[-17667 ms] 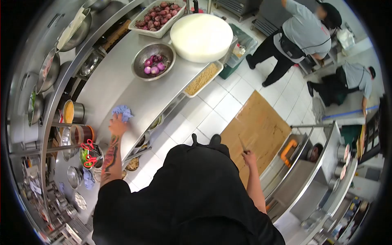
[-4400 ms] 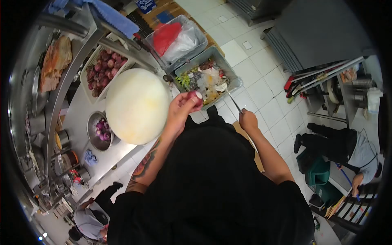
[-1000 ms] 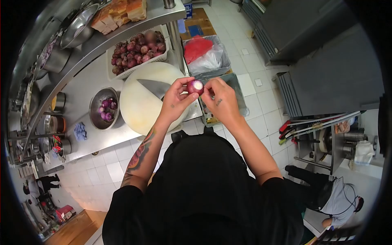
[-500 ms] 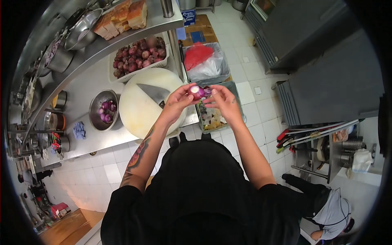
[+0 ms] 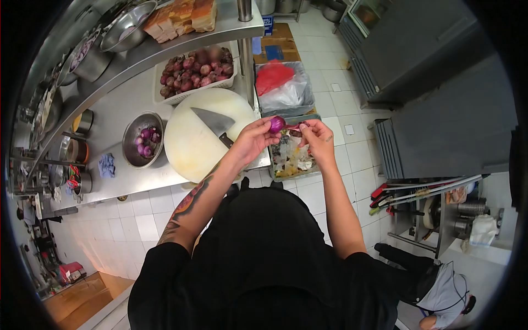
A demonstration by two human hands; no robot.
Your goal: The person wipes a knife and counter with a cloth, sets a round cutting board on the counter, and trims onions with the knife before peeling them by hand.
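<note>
Between the fingers of my left hand point(image 5: 254, 141) is a purple onion point(image 5: 276, 124). My right hand point(image 5: 318, 141) pinches a strip of dark red onion skin point(image 5: 294, 131) just right of it. Both hands are above a bin of food scraps point(image 5: 291, 158). A knife point(image 5: 214, 122) lies on the round white cutting board point(image 5: 192, 157), left of my hands. Further left, a steel bowl point(image 5: 130, 143) holds several peeled onions point(image 5: 147, 141). Behind the board, unpeeled onions point(image 5: 193, 70) fill a white basket point(image 5: 165, 98).
A bin lined with clear plastic point(image 5: 290, 94) is beyond the scrap bin. Blocks of meat point(image 5: 180, 20) sit on the upper shelf point(image 5: 129, 65). A blue cloth point(image 5: 106, 165) lies on the steel counter. At the lower right, another person point(image 5: 443, 290) bends over.
The knife has gone from my right hand to the board. My hands have drawn apart, and skin has come away from the onion, which now shows more of its smooth purple surface.
</note>
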